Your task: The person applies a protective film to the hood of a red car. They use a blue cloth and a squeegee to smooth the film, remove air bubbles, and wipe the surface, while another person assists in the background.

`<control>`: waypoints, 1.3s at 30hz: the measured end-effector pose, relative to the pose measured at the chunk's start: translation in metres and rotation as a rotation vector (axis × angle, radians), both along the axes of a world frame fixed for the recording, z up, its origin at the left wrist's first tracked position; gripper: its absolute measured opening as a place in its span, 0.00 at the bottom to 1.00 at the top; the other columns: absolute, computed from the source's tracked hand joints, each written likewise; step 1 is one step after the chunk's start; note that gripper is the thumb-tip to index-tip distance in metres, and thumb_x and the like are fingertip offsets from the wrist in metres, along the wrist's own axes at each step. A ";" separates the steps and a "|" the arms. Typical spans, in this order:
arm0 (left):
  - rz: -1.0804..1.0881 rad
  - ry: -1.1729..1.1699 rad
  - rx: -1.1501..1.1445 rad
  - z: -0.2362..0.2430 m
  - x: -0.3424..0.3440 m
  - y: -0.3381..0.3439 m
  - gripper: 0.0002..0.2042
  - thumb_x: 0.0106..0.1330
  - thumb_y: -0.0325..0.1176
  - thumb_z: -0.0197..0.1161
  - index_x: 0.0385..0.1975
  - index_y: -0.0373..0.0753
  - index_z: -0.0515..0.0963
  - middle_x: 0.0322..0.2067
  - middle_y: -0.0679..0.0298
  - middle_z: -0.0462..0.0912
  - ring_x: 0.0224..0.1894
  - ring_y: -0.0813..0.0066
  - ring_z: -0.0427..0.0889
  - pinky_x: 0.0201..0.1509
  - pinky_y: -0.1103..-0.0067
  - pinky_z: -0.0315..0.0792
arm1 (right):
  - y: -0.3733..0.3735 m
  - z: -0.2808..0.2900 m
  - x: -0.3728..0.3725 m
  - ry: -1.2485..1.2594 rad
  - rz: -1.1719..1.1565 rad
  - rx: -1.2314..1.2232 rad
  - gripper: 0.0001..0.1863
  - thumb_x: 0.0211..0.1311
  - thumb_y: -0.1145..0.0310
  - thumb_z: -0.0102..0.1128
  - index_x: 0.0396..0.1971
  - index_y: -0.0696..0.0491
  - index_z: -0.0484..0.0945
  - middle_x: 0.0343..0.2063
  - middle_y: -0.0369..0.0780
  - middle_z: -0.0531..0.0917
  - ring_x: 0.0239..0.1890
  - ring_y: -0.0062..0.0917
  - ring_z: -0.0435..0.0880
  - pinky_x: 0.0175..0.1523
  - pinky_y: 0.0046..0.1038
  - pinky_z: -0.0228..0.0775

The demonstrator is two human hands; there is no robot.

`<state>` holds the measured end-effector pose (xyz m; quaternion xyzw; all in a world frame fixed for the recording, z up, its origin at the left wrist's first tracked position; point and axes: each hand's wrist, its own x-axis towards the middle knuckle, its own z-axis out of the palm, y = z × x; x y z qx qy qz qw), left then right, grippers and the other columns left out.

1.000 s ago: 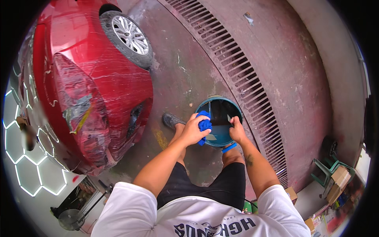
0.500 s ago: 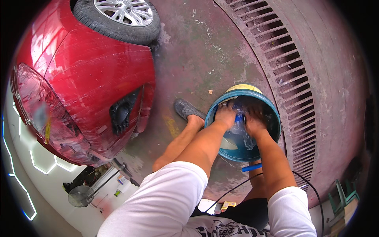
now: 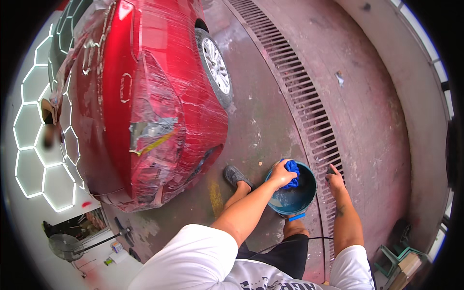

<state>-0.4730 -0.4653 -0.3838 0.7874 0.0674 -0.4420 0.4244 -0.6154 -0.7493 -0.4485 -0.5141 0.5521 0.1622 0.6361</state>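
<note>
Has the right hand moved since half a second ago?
Yes, the right hand has moved rightward: then inside the bucket, it now appears over the fixed drain grate, outside the bucket's right rim.

One bare left hand (image 3: pixel 279 175) and one bare right hand (image 3: pixel 334 181) are making two. One crumpled blue cloth (image 3: pixel 292 173), one small dark flat piece (image 3: pixel 331 170) and one round teal bucket (image 3: pixel 290 209) are showing. On the concrete floor (image 3: pixel 263 101), one glossy red car (image 3: pixel 208 128) is standing toward the left edge, one silver multi-spoke wheel (image 3: pixel 215 66) is showing, and one long slatted drain grate (image 3: pixel 296 79) is running.
</note>
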 end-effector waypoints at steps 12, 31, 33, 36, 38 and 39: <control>0.632 -0.536 -0.828 0.418 0.216 0.251 0.25 0.68 0.24 0.77 0.64 0.42 0.79 0.56 0.61 0.84 0.57 0.69 0.87 0.61 0.69 0.84 | -0.263 0.248 -0.184 0.495 0.418 -1.069 0.14 0.80 0.60 0.59 0.41 0.52 0.90 0.33 0.52 0.89 0.37 0.43 0.90 0.42 0.44 0.81; 0.037 -1.459 0.873 0.330 0.169 0.538 0.56 0.52 0.74 0.80 0.83 0.60 0.66 0.84 0.35 0.50 0.82 0.19 0.56 0.79 0.26 0.53 | 0.166 0.181 -0.122 0.151 0.701 -0.644 0.22 0.77 0.66 0.56 0.61 0.60 0.86 0.51 0.57 0.91 0.51 0.43 0.93 0.56 0.39 0.85; 0.031 -1.566 0.828 0.323 0.182 0.524 0.54 0.52 0.71 0.82 0.81 0.59 0.69 0.84 0.37 0.53 0.80 0.20 0.60 0.78 0.27 0.57 | 0.148 0.175 -0.132 0.135 0.803 -0.685 0.23 0.77 0.66 0.55 0.63 0.61 0.86 0.53 0.57 0.91 0.53 0.43 0.94 0.58 0.38 0.85; 0.106 -1.574 0.747 0.321 0.210 0.494 0.52 0.51 0.69 0.83 0.78 0.58 0.73 0.84 0.39 0.57 0.79 0.20 0.62 0.76 0.28 0.58 | 0.102 0.188 -0.115 0.129 1.024 -0.716 0.25 0.75 0.69 0.55 0.66 0.62 0.85 0.60 0.57 0.89 0.68 0.41 0.88 0.72 0.32 0.78; 0.105 -1.548 0.820 0.346 0.222 0.496 0.52 0.49 0.68 0.84 0.77 0.57 0.75 0.84 0.39 0.57 0.79 0.21 0.63 0.76 0.28 0.59 | 0.128 0.188 -0.056 0.210 0.897 -0.574 0.26 0.77 0.73 0.55 0.72 0.60 0.80 0.62 0.55 0.89 0.69 0.42 0.87 0.73 0.32 0.77; 0.128 -1.523 0.826 0.350 0.228 0.490 0.52 0.48 0.68 0.85 0.76 0.57 0.75 0.84 0.39 0.57 0.79 0.21 0.63 0.76 0.29 0.59 | 0.117 0.187 -0.039 0.183 0.731 -0.508 0.27 0.78 0.73 0.55 0.74 0.59 0.78 0.64 0.54 0.88 0.70 0.39 0.87 0.74 0.34 0.76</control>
